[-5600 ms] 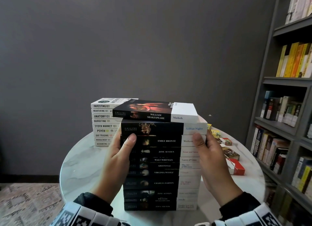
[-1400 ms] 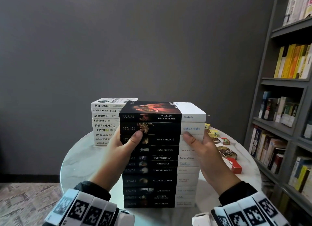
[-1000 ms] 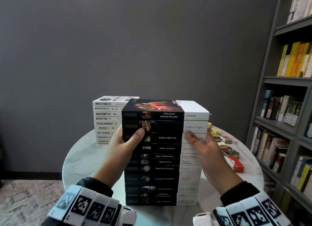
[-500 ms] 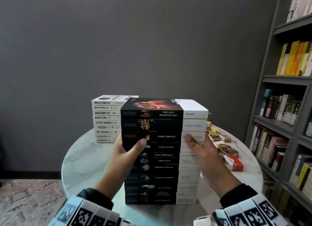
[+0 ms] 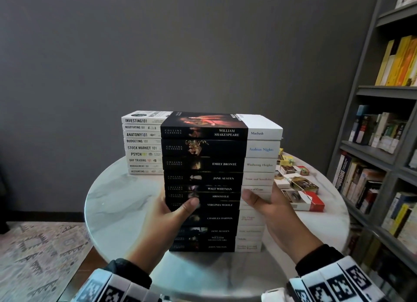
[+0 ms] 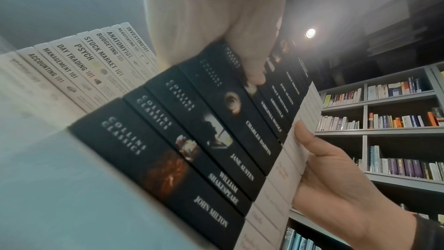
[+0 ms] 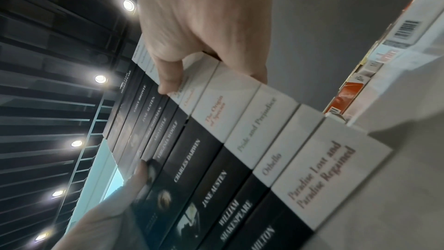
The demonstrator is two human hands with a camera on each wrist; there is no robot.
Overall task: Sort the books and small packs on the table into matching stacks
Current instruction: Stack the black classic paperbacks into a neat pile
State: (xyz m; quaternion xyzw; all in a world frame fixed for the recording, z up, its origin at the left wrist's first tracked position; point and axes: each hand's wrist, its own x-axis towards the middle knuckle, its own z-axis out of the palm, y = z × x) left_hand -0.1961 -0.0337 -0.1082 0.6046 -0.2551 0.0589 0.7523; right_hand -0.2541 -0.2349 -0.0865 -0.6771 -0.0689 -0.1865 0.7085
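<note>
Black-and-white paperbacks are being held as one tall stack (image 5: 217,182) at the near middle of the round marble table (image 5: 117,202), just in front of a shorter stack of white "101" books (image 5: 142,147). The tall stack is being clasped from both sides at about mid-height. The left hand (image 5: 167,218) is being pressed against the dark end of the spines, with its thumb laid across the front near the Virginia Woolf spine; its fingers are being hidden behind the books, so how they lie cannot be told. The right hand (image 5: 279,213) is being pressed flat against the white end, with its thumb lying on the spine fronts and its fingers out of sight behind.

Eleven paperbacks together are being judged heavy as a block, yet loose within: each book is stiff enough, but the glossy covers are likely to be sliding on one another, and the upper books are already being seen to overhang slightly to the right. Squeezing at mid-height alone is being judged risky for any lift; a hold low down, near or under the bottom book, is being judged safer, or else sliding on the smooth top.

Small packs (image 5: 297,188) are being left scattered on the table to the right, seemingly unsorted.
</note>
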